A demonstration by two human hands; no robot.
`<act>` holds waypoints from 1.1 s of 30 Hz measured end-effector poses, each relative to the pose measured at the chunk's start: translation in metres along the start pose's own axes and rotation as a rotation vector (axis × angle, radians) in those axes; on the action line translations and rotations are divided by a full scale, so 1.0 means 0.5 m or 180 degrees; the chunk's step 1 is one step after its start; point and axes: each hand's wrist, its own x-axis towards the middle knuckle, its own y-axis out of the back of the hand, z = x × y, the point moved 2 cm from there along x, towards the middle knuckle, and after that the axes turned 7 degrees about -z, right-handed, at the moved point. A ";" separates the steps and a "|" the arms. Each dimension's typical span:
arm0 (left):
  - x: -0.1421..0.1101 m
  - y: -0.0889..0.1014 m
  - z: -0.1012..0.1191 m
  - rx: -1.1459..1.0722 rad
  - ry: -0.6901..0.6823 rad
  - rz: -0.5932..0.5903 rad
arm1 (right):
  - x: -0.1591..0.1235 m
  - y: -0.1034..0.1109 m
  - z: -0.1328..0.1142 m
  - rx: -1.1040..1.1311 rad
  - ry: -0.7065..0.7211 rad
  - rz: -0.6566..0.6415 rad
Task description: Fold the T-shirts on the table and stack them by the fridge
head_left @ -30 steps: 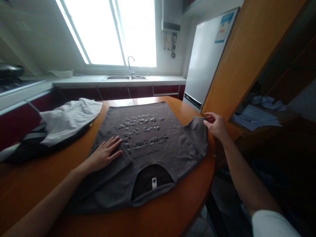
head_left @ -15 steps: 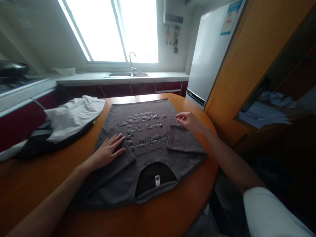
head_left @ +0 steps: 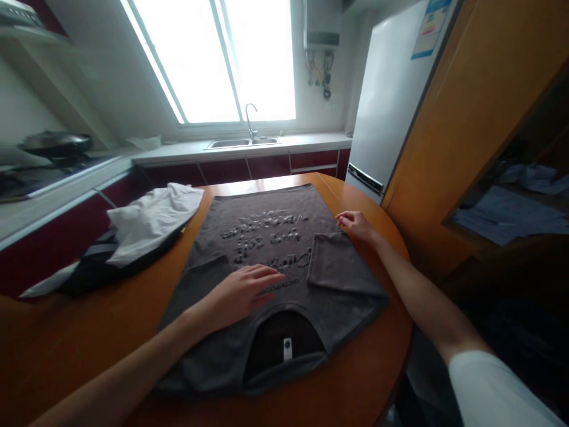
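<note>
A grey T-shirt [head_left: 267,237] with raised lettering lies flat on the round orange table [head_left: 347,391], collar towards me, a white tag inside the neck. Both sleeves are folded inward over the body. My left hand [head_left: 242,292] lies flat on the shirt just above the collar, fingers stretched out towards the right. My right hand [head_left: 354,226] rests at the shirt's right edge, by the top corner of the folded right sleeve [head_left: 338,265], fingers curled with the tips on the cloth.
A heap of white and dark clothes [head_left: 128,234] lies on the table's left side. A white fridge [head_left: 391,101] and an orange wooden cabinet [head_left: 466,118] stand to the right. Behind are the counter with a sink [head_left: 242,142] and a bright window.
My right hand folded the right sleeve inward over the shirt, then drew back to the shirt's right edge. My left hand slid from the left sleeve to the middle above the collar.
</note>
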 end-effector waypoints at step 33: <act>0.421 -0.101 -0.150 -0.0662 0.1250 0.0295 | -0.018 -0.011 0.039 0.0161 -0.0184 -0.0048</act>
